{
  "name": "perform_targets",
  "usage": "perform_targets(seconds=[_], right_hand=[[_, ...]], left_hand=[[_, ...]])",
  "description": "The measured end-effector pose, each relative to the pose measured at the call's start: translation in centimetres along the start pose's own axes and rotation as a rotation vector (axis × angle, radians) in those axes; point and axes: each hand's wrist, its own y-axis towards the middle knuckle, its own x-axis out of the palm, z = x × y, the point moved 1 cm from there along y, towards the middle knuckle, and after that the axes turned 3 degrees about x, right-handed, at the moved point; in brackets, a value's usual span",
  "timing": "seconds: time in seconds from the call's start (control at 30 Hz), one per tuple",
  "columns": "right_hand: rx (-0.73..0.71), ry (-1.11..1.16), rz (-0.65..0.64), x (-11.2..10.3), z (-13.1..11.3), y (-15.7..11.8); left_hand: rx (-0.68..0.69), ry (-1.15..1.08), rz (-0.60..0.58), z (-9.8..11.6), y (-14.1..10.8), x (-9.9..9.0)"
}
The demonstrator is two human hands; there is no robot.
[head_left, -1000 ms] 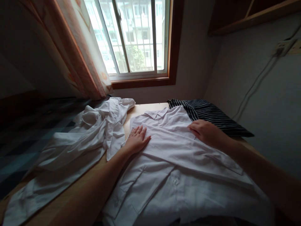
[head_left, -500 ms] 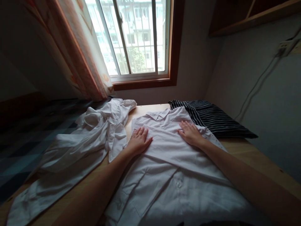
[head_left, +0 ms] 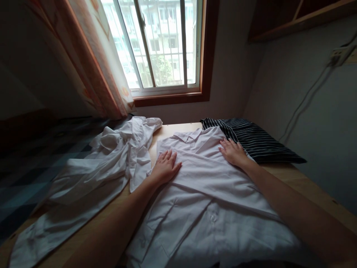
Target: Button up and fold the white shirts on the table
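A white collared shirt (head_left: 200,175) lies front up on a wooden board (head_left: 295,186), its collar toward the window and its sleeves folded across the body. My left hand (head_left: 166,166) rests flat on the shirt's left edge below the shoulder, fingers apart. On the opposite side, my right hand (head_left: 232,152) lies palm down near the right shoulder, fingers extended. Neither hand grips anything. Creases run across the shirt between and below my hands.
A crumpled white garment (head_left: 111,160) lies at the left, beside dark checked bedding (head_left: 30,178). Black striped cloth (head_left: 262,143) sits at the back right, touching the shirt. Behind are a window (head_left: 167,48), a curtain (head_left: 92,63) and a shelf (head_left: 304,24).
My right hand has slid right and slightly away across the shirt, toward its shoulder edge. My left hand has stayed nearly in place.
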Motion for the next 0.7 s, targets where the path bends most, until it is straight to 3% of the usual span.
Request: perform_targets(seconds=[0.13,0.23,0.47,0.57,0.7], right_hand=[[-0.092,-0.056,0.078,-0.8,-1.6,0.1],[-0.187,-0.039,0.057,-1.3,-3.5,0.8],[-0.131,0.042,-0.022,-1.2,-6.7,3.8],[-0.175,0.041,-0.028,-1.2,-7.1,5.0],[-0.236,0.041,-0.023,-1.0,-7.3,5.6]], left_hand=[[0.016,0.003,-0.012,0.4,-0.1,-0.5],[0.033,-0.015,-0.045,0.8,-0.2,-0.9],[0.072,-0.02,-0.045,1.1,-0.4,-1.0],[0.015,0.007,0.001,1.7,0.8,-1.1],[0.006,0.02,0.062,2.7,4.4,-1.2]])
